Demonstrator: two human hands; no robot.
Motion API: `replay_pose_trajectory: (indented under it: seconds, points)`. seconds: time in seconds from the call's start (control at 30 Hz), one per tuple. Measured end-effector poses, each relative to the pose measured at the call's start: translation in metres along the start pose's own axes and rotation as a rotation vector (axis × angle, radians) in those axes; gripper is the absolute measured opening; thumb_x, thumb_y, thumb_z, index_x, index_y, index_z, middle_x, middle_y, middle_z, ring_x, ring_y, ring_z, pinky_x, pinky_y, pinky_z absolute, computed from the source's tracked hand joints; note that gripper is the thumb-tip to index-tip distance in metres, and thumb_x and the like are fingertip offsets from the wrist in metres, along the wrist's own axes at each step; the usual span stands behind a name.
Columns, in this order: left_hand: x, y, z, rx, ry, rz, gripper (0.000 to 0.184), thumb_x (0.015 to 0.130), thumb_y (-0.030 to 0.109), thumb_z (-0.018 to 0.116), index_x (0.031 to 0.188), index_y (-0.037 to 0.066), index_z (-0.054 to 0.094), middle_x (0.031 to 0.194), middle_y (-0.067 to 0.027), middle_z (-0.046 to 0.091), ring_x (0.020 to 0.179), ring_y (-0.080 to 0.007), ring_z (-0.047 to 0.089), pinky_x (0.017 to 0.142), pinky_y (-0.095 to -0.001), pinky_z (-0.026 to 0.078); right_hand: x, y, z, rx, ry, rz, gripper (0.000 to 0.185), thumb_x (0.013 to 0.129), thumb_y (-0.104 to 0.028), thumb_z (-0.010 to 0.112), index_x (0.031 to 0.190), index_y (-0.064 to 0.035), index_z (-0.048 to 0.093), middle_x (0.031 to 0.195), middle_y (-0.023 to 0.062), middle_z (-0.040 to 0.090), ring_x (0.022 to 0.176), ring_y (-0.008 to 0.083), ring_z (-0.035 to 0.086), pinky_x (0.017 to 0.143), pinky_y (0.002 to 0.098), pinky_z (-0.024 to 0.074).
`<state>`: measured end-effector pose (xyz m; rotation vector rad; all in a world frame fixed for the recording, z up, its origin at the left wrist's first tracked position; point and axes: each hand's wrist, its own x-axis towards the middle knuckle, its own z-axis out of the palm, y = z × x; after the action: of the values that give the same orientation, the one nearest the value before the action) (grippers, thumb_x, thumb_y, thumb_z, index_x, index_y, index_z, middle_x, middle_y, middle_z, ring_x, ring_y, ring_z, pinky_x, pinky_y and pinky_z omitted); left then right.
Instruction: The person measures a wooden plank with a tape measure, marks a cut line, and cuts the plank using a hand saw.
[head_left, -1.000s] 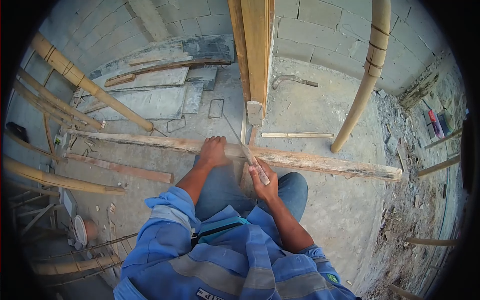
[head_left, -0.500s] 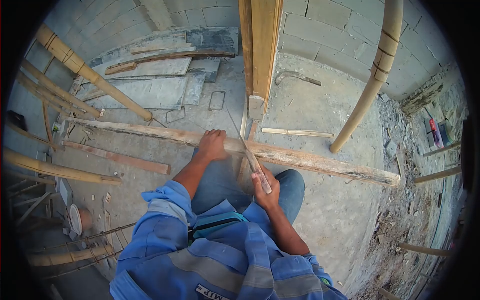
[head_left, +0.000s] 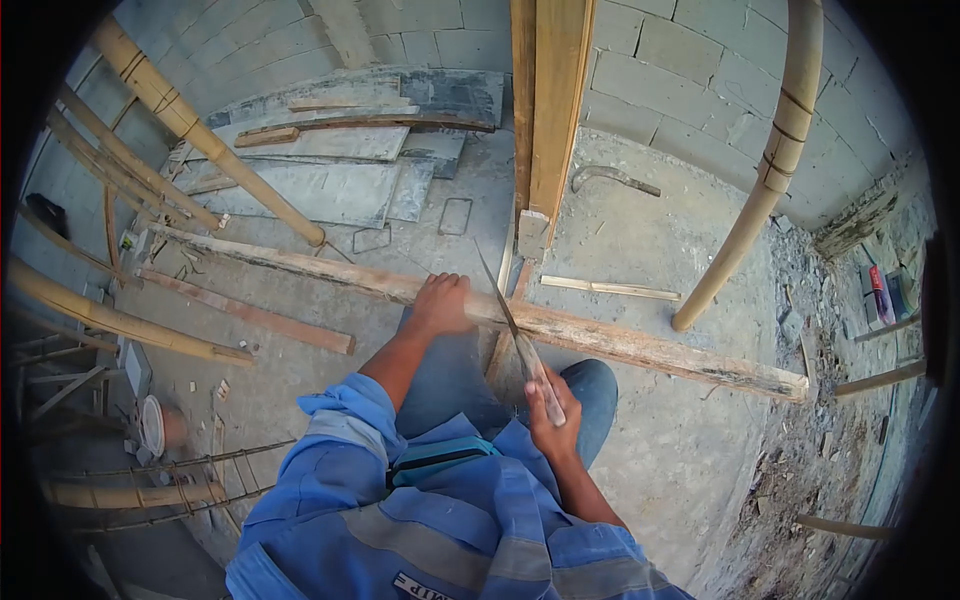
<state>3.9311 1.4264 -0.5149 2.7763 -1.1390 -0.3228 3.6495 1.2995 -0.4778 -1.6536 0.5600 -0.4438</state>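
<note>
A long, rough wooden beam (head_left: 640, 345) lies crosswise in front of my knees. My left hand (head_left: 442, 305) presses on it from above, fingers curled over its far edge. In my right hand (head_left: 555, 410) is the pale handle of what looks like a handsaw (head_left: 508, 312). Its thin, tapering blade appears nearly edge-on and crosses the beam just right of my left hand, with the tip pointing away from me. The blade's teeth cannot be made out.
An upright timber post (head_left: 548, 120) stands beyond the beam. Bamboo poles (head_left: 750, 200) slant at both sides. Flat boards (head_left: 320, 190) lie at the back left, a reddish plank (head_left: 250, 313) nearer. A bucket (head_left: 160, 425) is at left, rubble (head_left: 770, 470) at right.
My right hand has drawn the saw slightly back towards my body. My left hand stays on the beam. The whole view has shifted a little.
</note>
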Motion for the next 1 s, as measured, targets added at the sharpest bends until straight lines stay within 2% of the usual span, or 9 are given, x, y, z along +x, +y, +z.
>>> replay_pose_trajectory:
  seconds: [0.1,0.23,0.33,0.43,0.53,0.63,0.73,0.83,1.0]
  points:
    - [-0.002,-0.004,0.013,0.014,-0.002,0.02,0.073,0.063,0.041,0.085,0.121,0.003,0.062,0.121,-0.0183,0.068,0.123,-0.0338,0.06,0.11,-0.0437,0.042,-0.107,0.003,-0.076,0.003,0.011,0.073,0.049,0.1,-0.026,0.07,0.136,0.0065,0.063,0.112,0.0182,0.076,0.104,0.0218,0.072,0.092,0.0347,0.0551]
    - [0.017,-0.005,0.012,0.034,-0.004,0.001,0.074,0.064,0.041,0.085,0.123,0.002,0.061,0.121,-0.0189,0.068,0.122,-0.0337,0.061,0.109,-0.0437,0.044,-0.082,0.008,-0.071,-0.097,0.188,-0.055,0.047,0.101,-0.027,0.07,0.134,0.006,0.065,0.1,0.0111,0.076,0.087,0.0155,0.07,0.08,0.0292,0.0555]
    - [0.034,-0.007,0.024,0.052,-0.047,-0.023,0.078,0.062,0.044,0.089,0.12,0.001,0.062,0.124,-0.0205,0.067,0.124,-0.0356,0.06,0.112,-0.0439,0.043,-0.02,0.037,-0.099,0.206,0.236,0.264,0.044,0.1,-0.026,0.072,0.13,0.0055,0.067,0.094,0.0082,0.075,0.078,0.0122,0.066,0.074,0.0259,0.0537]
    - [0.039,-0.005,0.023,0.074,-0.072,0.013,0.074,0.066,0.044,0.085,0.121,0.001,0.062,0.123,-0.0201,0.068,0.122,-0.0359,0.061,0.11,-0.0437,0.044,-0.046,0.013,-0.115,0.13,0.015,0.258,0.041,0.098,-0.025,0.075,0.127,0.0047,0.069,0.096,0.0091,0.075,0.081,0.0124,0.067,0.075,0.0262,0.0535]
    - [0.038,-0.001,0.016,0.082,-0.036,0.032,0.072,0.067,0.044,0.084,0.12,0.002,0.062,0.122,-0.0195,0.068,0.121,-0.0355,0.062,0.108,-0.044,0.044,-0.073,0.003,-0.075,-0.097,0.089,-0.154,0.045,0.099,-0.03,0.072,0.127,0.0056,0.068,0.089,0.0035,0.072,0.072,0.0072,0.061,0.066,0.0233,0.049]
    - [0.029,-0.005,0.02,0.064,-0.011,0.028,0.071,0.066,0.044,0.085,0.118,0.003,0.062,0.12,-0.0188,0.068,0.121,-0.0347,0.061,0.107,-0.0441,0.044,-0.09,-0.008,-0.077,-0.045,0.035,0.114,0.04,0.1,-0.023,0.072,0.13,0.0032,0.067,0.108,0.0138,0.077,0.095,0.0148,0.071,0.086,0.0298,0.0555]
    - [0.024,-0.003,0.017,0.071,0.017,0.003,0.07,0.065,0.044,0.085,0.117,0.003,0.062,0.119,-0.018,0.067,0.122,-0.0341,0.06,0.108,-0.044,0.044,-0.072,-0.005,-0.079,0.071,0.042,0.166,0.041,0.1,-0.024,0.071,0.13,0.0035,0.067,0.108,0.014,0.077,0.095,0.0151,0.071,0.086,0.0307,0.0556]
    - [0.014,0.0,0.019,0.038,0.049,-0.008,0.07,0.063,0.043,0.087,0.115,0.003,0.063,0.118,-0.0179,0.067,0.121,-0.0341,0.06,0.11,-0.0435,0.043,0.014,0.013,-0.015,0.017,0.013,-0.045,0.041,0.102,-0.03,0.07,0.127,0.003,0.069,0.094,0.0064,0.073,0.083,0.0113,0.064,0.076,0.028,0.052]
    - [-0.001,-0.002,0.02,-0.004,-0.007,0.013,0.07,0.061,0.043,0.088,0.113,0.003,0.063,0.116,-0.0179,0.067,0.119,-0.0341,0.061,0.109,-0.043,0.043,0.039,0.007,0.021,0.048,-0.023,0.063,0.044,0.101,-0.031,0.072,0.127,0.0036,0.068,0.101,0.0125,0.074,0.093,0.0158,0.065,0.084,0.0322,0.0531]
